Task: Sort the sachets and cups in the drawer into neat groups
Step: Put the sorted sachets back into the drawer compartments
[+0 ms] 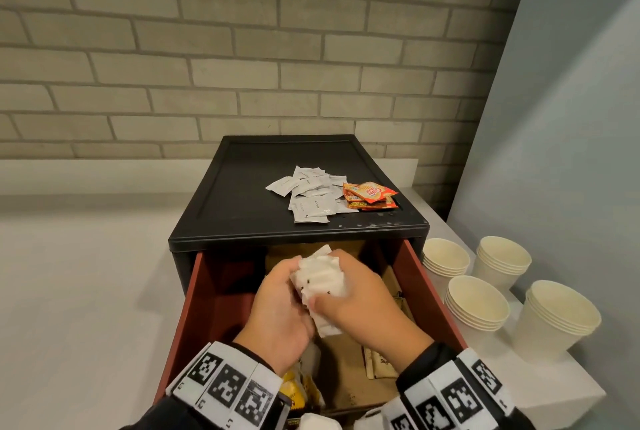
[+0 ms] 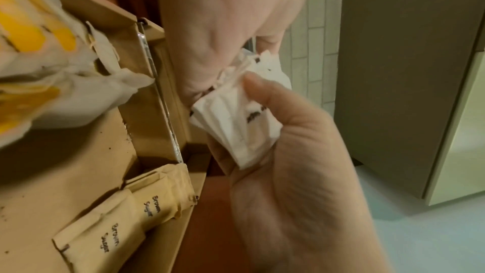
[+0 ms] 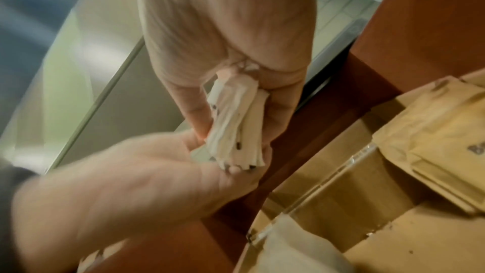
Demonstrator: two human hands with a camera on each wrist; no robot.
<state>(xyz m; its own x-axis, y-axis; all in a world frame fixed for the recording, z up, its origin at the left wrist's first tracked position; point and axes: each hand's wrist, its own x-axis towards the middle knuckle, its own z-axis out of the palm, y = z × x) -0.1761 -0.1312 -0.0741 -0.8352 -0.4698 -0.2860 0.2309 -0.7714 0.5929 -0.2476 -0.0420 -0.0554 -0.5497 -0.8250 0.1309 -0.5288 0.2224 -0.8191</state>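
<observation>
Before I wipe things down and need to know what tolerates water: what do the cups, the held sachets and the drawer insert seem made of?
Cups: matte cream paper, probably; thin rolled rims, nested stacks.
White sachets, gripped by both the left hand and right hand: creased matte paper.
Drawer insert: brown cardboard, seemingly; dull surface, folded walls.

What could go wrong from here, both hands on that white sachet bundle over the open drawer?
1. The white sachet bundle is fanned unevenly between the left hand and right hand; loose ones might slip into the drawer among the brown sugar sachets.
2. The sachets atop the black cabinet lie in a loose pile near the orange creamer sachets; adding more there may mix them.
</observation>
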